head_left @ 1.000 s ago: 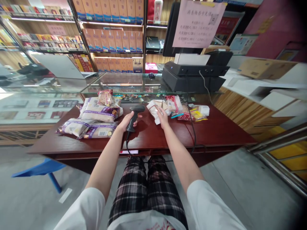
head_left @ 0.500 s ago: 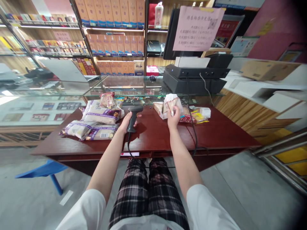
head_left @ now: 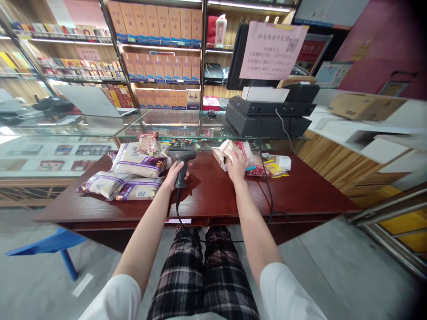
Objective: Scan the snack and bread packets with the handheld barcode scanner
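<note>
I count two hands of mine at mid-frame, my left hand (head_left: 175,176) and my right hand (head_left: 236,166), and one scanner (head_left: 185,156). Left of centre I see at least three purple-banded bags (head_left: 142,164) and one red-printed packet (head_left: 148,144). I count three rows of orange boxes (head_left: 158,67) at upper centre, one large pink notice (head_left: 271,53) upper right, one blue stool (head_left: 46,243) lower left.

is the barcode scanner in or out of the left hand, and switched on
In: the left hand grips the barcode scanner by its handle. On or off, cannot tell: no light or beam is discernible.
</note>
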`<state>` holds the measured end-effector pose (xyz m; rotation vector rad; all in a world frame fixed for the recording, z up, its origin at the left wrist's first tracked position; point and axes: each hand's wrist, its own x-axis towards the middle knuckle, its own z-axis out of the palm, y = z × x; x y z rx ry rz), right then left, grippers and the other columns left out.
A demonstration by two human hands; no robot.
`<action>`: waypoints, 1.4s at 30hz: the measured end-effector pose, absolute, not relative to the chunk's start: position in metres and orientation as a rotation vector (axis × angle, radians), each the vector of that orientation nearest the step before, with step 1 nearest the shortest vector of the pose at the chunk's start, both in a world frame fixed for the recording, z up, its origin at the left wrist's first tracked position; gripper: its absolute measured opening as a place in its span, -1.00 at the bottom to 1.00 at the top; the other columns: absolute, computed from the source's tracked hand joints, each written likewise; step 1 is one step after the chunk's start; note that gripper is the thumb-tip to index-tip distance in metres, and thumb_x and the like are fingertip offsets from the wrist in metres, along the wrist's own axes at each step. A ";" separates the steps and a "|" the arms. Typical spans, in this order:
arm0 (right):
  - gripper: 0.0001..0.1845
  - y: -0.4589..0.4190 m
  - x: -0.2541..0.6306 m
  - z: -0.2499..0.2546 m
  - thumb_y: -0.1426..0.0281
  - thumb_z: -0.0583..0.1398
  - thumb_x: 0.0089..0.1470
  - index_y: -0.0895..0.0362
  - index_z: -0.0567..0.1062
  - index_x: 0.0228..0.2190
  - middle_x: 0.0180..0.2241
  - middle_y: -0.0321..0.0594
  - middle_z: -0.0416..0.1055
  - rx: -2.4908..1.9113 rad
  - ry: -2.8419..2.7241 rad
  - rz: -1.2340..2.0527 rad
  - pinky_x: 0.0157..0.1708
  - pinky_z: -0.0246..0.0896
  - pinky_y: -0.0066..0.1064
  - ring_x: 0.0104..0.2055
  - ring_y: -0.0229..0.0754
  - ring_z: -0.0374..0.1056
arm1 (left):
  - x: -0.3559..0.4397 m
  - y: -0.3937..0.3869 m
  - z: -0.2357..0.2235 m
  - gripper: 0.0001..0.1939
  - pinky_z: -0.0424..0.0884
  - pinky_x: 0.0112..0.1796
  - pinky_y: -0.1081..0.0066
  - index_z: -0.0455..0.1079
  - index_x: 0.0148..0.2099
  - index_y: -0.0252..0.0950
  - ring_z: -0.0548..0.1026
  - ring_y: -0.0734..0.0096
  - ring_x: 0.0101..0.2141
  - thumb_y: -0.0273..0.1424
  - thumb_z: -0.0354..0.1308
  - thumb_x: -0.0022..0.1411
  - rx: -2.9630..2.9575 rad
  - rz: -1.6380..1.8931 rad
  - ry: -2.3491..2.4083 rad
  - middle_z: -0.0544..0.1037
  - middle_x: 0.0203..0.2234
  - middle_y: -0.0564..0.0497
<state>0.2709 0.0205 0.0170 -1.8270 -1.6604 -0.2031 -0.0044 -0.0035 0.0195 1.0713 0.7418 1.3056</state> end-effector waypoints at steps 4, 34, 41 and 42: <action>-0.44 0.025 0.266 0.026 0.35 -0.01 0.24 -0.09 0.27 0.25 0.36 -0.13 0.04 -1.911 -1.795 -0.171 0.27 -0.41 0.29 0.36 0.13 -0.06 | -0.005 -0.001 0.019 -0.48 0.31 -0.63 0.48 0.30 -0.09 -0.32 0.46 0.50 -0.58 -0.09 0.34 0.05 1.046 1.303 0.747 0.59 -0.24 -0.13; -0.11 0.046 0.283 0.061 0.16 0.31 0.02 -0.06 0.13 0.32 0.42 0.15 -0.32 -2.362 -1.706 0.110 0.09 -0.28 0.55 0.33 0.53 -0.10 | -0.004 -0.009 0.025 -0.51 0.32 -0.62 0.53 0.30 -0.05 -0.31 0.46 0.52 -0.58 -0.13 0.31 0.10 1.056 1.294 0.738 0.59 -0.27 -0.10; -0.18 0.043 0.264 0.068 0.04 0.24 0.08 0.05 0.22 0.28 0.43 0.09 -0.30 -1.977 -1.927 -0.282 0.22 -0.63 0.40 0.43 0.36 -0.48 | -0.019 -0.009 0.059 -0.54 0.40 -0.61 0.51 0.29 -0.12 -0.28 0.53 0.46 -0.55 -0.10 0.32 0.08 1.184 1.377 0.893 0.57 -0.28 -0.05; -0.26 0.044 0.256 0.069 0.11 0.23 0.11 0.06 0.26 0.26 0.42 0.06 -0.23 -1.910 -1.951 -0.310 0.24 -0.65 0.36 0.44 0.32 -0.44 | -0.026 -0.008 0.066 -0.56 0.40 -0.61 0.50 0.30 -0.14 -0.28 0.53 0.44 -0.56 -0.11 0.32 0.08 1.204 1.389 0.909 0.57 -0.32 -0.04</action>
